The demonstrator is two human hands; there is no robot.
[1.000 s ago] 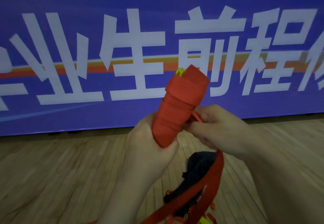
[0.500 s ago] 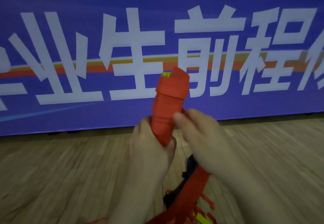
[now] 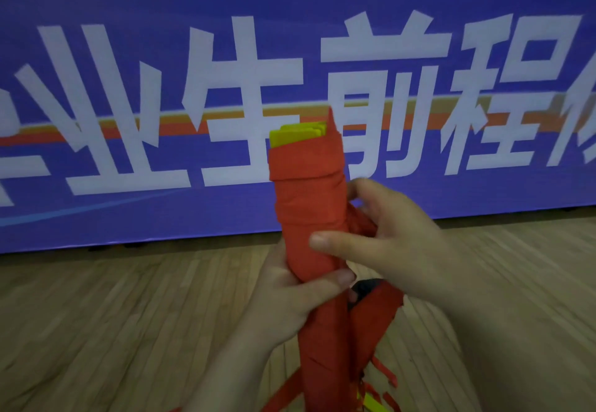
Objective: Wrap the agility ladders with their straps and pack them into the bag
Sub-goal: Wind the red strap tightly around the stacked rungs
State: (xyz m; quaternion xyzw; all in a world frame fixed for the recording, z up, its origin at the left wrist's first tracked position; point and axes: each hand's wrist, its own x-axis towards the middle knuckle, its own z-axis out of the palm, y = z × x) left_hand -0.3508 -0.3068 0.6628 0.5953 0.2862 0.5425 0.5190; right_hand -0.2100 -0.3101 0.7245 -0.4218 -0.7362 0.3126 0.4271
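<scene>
While the left hand (image 3: 290,302) grips the lower end of the ladder (image 3: 306,205), the bundle stands nearly upright in the air, between the person and the banner (image 3: 129,56). Its yellow rungs (image 3: 296,134) stick out at the top, above the turns of red strap (image 3: 309,166) that bind them. The left fingers (image 3: 335,277) are curled round the bundle from the left, the thumb lying across its front. The right hand (image 3: 396,240) meets the ladder from the right, a little higher. Its thumb presses flat on the front of the wrap and its fingers (image 3: 361,187) are curled behind, so that the bundle is pinched between them. A twisted fold of strap shows in the crook of that hand. Below the hands the loose strap hangs down in two broad bands and leaves the view at the bottom edge. Between the bands a dark sliver of the bag (image 3: 367,284) shows; the rest of it is hidden. Red strips and a bit of yellow lie on the wooden floor (image 3: 96,331) at the lower right. White characters run across the blue banner.
</scene>
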